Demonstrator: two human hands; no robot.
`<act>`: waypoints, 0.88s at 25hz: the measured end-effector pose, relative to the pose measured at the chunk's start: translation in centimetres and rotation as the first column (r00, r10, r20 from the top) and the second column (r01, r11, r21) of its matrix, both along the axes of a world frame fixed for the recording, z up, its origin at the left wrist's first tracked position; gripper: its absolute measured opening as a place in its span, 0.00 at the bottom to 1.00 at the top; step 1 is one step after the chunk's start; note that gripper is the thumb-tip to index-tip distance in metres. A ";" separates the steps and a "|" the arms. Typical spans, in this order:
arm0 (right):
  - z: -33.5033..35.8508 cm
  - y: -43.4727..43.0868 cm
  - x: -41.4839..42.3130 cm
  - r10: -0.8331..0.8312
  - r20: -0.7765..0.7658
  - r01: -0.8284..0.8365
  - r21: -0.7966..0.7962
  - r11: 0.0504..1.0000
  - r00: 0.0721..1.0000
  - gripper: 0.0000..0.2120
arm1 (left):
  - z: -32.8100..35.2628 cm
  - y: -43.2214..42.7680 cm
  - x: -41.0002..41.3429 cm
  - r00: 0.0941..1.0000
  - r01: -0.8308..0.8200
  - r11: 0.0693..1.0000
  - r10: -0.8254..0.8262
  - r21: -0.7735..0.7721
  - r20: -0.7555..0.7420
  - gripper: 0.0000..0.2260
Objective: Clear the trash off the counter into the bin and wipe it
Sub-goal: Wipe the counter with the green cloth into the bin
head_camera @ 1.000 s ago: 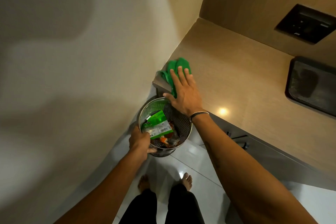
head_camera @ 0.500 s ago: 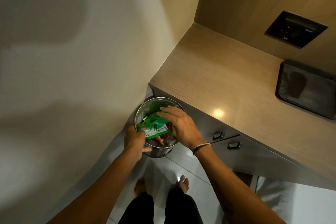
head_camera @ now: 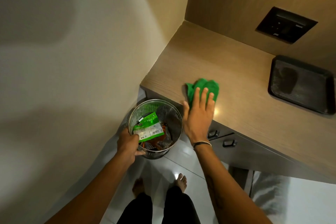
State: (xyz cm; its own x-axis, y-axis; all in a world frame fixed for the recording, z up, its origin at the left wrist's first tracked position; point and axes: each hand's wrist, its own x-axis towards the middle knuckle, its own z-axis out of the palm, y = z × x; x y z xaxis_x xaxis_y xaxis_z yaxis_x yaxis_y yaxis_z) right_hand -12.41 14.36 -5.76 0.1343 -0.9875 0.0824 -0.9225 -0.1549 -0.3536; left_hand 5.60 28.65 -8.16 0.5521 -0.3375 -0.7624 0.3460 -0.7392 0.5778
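Observation:
A perforated metal bin [head_camera: 171,112] is held up just below the counter's left corner, with my left hand [head_camera: 128,144] gripping its near rim. Inside lie a green wrapper [head_camera: 148,126] and other wrappers. My right hand [head_camera: 199,114] lies flat, fingers spread, pressing a green cloth [head_camera: 201,86] onto the wooden counter [head_camera: 227,71] near its front edge. The cloth sticks out beyond my fingertips.
A dark tray [head_camera: 300,85] sits on the counter at the right. A black switch panel [head_camera: 286,24] is set in the back wall. Grey drawers with black handles [head_camera: 230,142] run under the counter. A wall closes off the left side. My bare feet stand on white tiles.
Half a second ago my right hand was over the bin's opening with the cloth; now it is back on the counter, further right, pressing the cloth flat. My left hand still holds the bin.

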 end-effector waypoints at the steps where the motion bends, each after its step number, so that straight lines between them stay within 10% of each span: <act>1: -0.3 -0.1 2.0 0.075 -0.013 -0.076 -0.023 0.997 0.997 0.35 | 0.0 -0.1 0.0 1.000 0.004 1.000 -0.004 0.000 0.001 0.20; 9: -0.6 0.2 8.6 0.633 -0.080 -0.638 -0.097 0.764 0.770 0.40 | -0.2 0.2 0.2 1.000 -0.004 1.000 0.004 0.004 -0.018 0.18; 13: -0.7 3.0 3.1 0.835 0.048 -0.828 0.172 0.534 0.548 0.32 | -0.6 0.3 -0.1 0.999 -0.038 0.999 0.038 -0.006 -0.005 0.18; 19: 3.6 4.9 -4.8 0.302 0.557 -0.371 0.013 0.928 0.774 0.32 | -0.2 0.0 -3.2 0.994 0.091 0.996 -0.089 -0.017 0.063 0.13; 22: 4.9 2.0 -8.8 0.068 0.534 0.070 -0.234 0.970 0.843 0.30 | 0.1 -0.2 -3.1 1.000 0.029 0.999 -0.029 -0.019 0.006 0.12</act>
